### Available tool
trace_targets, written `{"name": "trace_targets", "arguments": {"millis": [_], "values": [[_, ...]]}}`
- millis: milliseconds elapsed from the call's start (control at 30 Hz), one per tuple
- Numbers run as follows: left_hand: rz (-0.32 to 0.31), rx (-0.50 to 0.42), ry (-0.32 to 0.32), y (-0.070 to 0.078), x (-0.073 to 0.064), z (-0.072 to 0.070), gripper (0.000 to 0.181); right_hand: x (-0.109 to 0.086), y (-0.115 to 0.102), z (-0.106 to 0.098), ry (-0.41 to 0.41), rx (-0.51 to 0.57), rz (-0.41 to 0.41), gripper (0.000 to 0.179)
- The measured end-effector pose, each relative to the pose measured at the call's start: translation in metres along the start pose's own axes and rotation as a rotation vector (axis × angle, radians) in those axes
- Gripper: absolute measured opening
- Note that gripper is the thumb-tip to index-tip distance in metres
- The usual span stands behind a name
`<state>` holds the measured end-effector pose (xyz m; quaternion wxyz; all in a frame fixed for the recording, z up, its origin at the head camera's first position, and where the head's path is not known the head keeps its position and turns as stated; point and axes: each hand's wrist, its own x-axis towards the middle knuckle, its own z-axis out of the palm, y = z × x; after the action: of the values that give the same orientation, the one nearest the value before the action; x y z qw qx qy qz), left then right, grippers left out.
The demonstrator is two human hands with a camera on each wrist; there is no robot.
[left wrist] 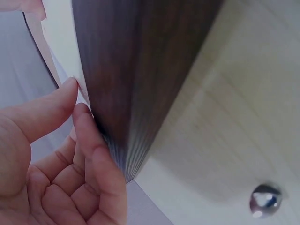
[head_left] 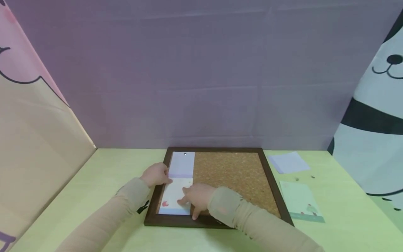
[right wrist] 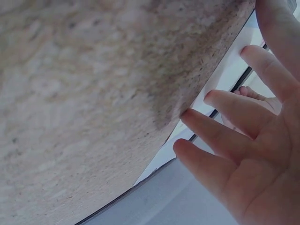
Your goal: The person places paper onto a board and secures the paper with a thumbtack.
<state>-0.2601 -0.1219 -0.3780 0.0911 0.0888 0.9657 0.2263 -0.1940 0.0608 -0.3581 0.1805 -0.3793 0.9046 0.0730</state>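
A brown-framed corkboard (head_left: 233, 175) lies on the table. Along its left side are two note sheets: an upper lilac one (head_left: 181, 163) with a small pin (head_left: 185, 154) near its top, and a lower white one (head_left: 176, 194) with a red figure in one corner. My left hand (head_left: 155, 175) pinches the lower sheet's upper left edge between thumb and index finger, beside the dark frame (left wrist: 117, 56). With fingers spread, my right hand (head_left: 199, 196) rests on the lower sheet's right side, its thumb near the bottom frame edge.
Right of the board lie a lilac note sheet (head_left: 289, 162) and a green note sheet (head_left: 301, 202) with a printed tree. Small pins (head_left: 312, 177) sit between them. A shiny round metal pin (left wrist: 266, 200) is on the table left of the board. A grey backdrop (head_left: 214, 77) stands behind.
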Motion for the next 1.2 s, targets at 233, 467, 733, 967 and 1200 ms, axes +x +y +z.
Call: {"name": "trace_targets", "arguments": {"millis": [233, 467, 733, 967, 1200], "values": [[0.013, -0.015, 0.005, -0.001, 0.000, -0.002, 0.029, 0.001, -0.002, -0.002, -0.013, 0.007, 0.022, 0.068], [0.012, -0.041, 0.029, -0.007, -0.001, -0.002, 0.031, 0.004, -0.007, 0.000, -0.020, 0.020, 0.040, 0.068], [0.027, -0.066, 0.043, -0.011, 0.000, -0.004, 0.027, 0.010, -0.006, 0.005, 0.002, 0.010, 0.050, 0.070], [0.019, -0.088, 0.044, -0.014, -0.002, -0.007, 0.025, 0.006, -0.005, 0.003, 0.000, 0.009, 0.058, 0.070], [0.064, -0.119, 0.070, -0.021, -0.006, -0.014, 0.023, 0.000, -0.005, -0.002, -0.010, 0.036, 0.079, 0.069]]}}
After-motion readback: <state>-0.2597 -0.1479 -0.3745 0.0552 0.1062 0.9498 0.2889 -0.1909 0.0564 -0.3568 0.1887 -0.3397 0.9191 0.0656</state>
